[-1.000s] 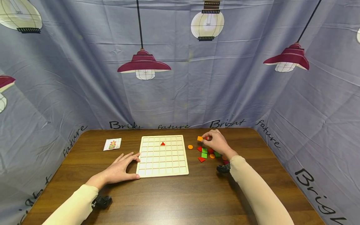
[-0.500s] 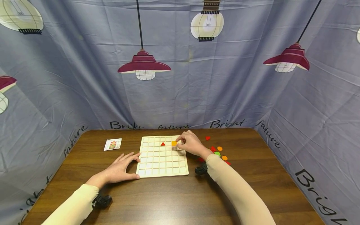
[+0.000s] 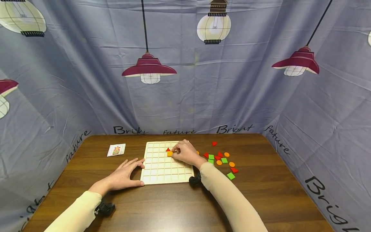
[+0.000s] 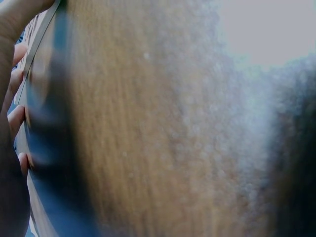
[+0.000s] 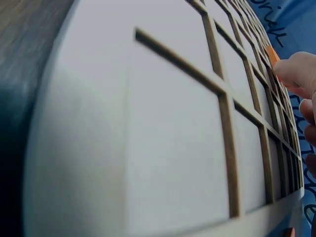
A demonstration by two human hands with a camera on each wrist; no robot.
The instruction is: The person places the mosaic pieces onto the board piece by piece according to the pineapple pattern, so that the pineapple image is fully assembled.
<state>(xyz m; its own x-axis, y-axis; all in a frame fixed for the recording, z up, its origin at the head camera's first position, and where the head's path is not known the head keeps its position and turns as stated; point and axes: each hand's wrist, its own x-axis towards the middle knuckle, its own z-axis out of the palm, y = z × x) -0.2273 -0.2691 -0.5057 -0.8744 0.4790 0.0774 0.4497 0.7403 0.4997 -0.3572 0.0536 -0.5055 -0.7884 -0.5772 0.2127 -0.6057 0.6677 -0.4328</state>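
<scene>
A pale wooden grid board [image 3: 162, 172] lies mid-table, with a red triangle tile [image 3: 168, 149] in one of its upper cells. Just below that triangle, my right hand [image 3: 187, 154] pinches an orange square tile [image 3: 169, 154] between thumb and fingers over the board. The tile's orange edge [image 5: 272, 55] also shows at the fingertips in the right wrist view. At the board's left edge rests my left hand [image 3: 124, 175], its fingers spread and thumb at the lower left corner. The left wrist view has these fingers [image 4: 16, 118] along the board's side.
Several loose red, green and orange tiles lie right of the board, among them a green square [image 3: 230, 176] and a red tile [image 3: 214, 143]. A small card [image 3: 116, 150] with a pineapple pattern lies left of the board. A patterned curtain [image 3: 185, 106] surrounds the table.
My right hand has carried the orange square tile left from the loose tiles to the board, ending just below the red triangle. The left hand has stayed put.
</scene>
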